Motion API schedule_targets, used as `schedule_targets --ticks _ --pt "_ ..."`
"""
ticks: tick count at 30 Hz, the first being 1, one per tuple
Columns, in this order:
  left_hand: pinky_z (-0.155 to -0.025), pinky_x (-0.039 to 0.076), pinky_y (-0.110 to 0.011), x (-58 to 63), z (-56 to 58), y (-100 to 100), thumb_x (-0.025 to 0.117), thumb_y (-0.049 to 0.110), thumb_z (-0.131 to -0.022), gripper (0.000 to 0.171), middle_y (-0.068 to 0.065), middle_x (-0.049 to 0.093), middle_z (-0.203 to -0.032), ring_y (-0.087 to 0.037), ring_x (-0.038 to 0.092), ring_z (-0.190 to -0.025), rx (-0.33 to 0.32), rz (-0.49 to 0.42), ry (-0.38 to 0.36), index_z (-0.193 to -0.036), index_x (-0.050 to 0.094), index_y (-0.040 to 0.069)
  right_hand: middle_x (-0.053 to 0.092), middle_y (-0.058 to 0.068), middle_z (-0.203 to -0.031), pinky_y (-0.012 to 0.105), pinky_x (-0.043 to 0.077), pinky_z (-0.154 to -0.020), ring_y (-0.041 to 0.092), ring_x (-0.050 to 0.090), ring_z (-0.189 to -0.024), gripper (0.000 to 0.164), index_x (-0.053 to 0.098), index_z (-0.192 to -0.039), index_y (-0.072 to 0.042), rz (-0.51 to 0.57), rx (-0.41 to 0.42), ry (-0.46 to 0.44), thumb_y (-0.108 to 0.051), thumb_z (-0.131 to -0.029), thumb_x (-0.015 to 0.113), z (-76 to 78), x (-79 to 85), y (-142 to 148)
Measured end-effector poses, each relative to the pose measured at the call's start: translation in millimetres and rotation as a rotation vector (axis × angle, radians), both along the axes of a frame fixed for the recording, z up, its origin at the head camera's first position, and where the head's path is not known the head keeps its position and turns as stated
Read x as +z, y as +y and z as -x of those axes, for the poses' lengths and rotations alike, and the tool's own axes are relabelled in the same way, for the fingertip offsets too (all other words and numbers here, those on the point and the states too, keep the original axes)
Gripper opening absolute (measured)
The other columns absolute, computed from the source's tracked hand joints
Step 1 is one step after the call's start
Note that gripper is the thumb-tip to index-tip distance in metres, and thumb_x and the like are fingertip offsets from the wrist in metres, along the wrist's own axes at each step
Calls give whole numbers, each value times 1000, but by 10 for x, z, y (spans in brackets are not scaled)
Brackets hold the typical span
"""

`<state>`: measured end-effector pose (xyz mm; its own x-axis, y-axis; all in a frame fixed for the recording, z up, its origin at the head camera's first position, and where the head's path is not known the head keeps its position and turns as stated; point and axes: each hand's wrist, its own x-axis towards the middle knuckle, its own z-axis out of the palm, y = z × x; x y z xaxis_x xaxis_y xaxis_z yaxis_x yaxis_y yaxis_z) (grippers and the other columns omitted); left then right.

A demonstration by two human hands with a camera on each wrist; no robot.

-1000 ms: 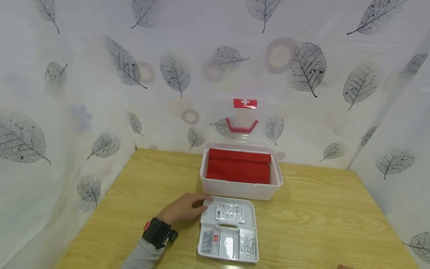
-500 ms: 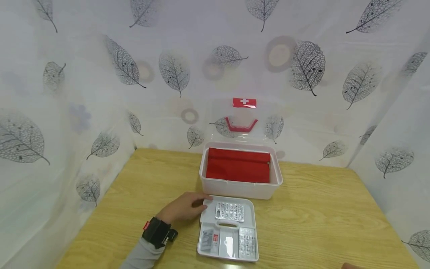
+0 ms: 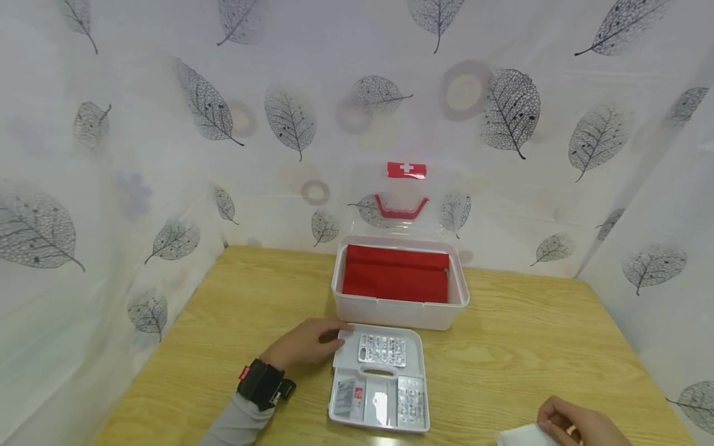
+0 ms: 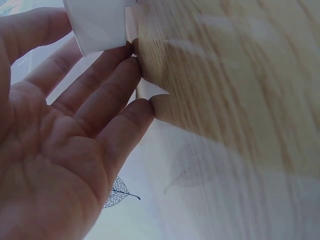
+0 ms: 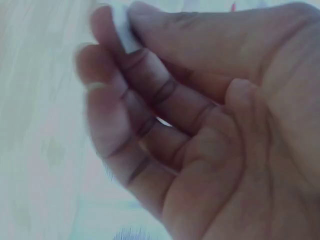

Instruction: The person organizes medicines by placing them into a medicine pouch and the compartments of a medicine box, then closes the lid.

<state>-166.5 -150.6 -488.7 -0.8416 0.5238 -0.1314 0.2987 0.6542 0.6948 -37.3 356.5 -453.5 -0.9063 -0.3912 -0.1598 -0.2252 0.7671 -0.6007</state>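
Tray near tabletop's front edge, steadied by flat left hand. White packet pinched by right hand at front-right corner; loose pinch risks dropping it.

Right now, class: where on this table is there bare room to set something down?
Bare wood lies left of the storage box, and right of the tray up to the right hand. It is crowded between box and tray, where the left hand rests.

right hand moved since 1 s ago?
Yes. The right hand, pinching a white packet, has come up and left into the head view, toward the tray; earlier only a sliver showed.
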Motion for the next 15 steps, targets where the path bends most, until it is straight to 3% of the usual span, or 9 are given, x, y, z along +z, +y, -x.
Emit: schedule_targets --ticks 4,6,8,12,15 --pt "-110 46 -46 14 4 1 64 32 -100 35 11 63 -136 -16 56 -131 6 3 -10 -134 66 29 49 -21 -87 19 42 -51 -8 44 -69 16 62 -94 -23 91 139 215 -8 -96 67 126 107 -309" --pt "-110 46 -46 16 11 1 64 32 -100 35 12 63 -136 -16 56 -130 7 8 -10 -134 66 29 46 -20 -87 19 41 -50 -8 43 -69 18 63 -95 -25 135 213 266 -7 -94 69 193 135 -472" --pt "-110 46 -46 22 14 0 64 32 -100 35 12 63 -136 -15 56 -130 1 8 -7 -134 66 29 51 -20 -85 19 44 -53 -8 46 -71 13 64 -96 -24 174 269 197 -11 -96 68 254 182 -642" --pt "-109 47 -46 11 17 7 64 32 -99 35 12 63 -136 -15 57 -129 -4 2 -2 -134 66 29 65 -16 -86 21 51 -62 -5 56 -78 3 68 -98 -23 226 342 -42 -24 -99 65 338 258 -943" --pt "-109 47 -46 -13 4 5 64 31 -99 34 13 64 -134 -14 58 -127 4 4 -14 -133 67 31 69 -15 -89 22 55 -69 -3 60 -82 8 72 -98 -25 222 343 -88 -31 -98 67 363 304 -1123"
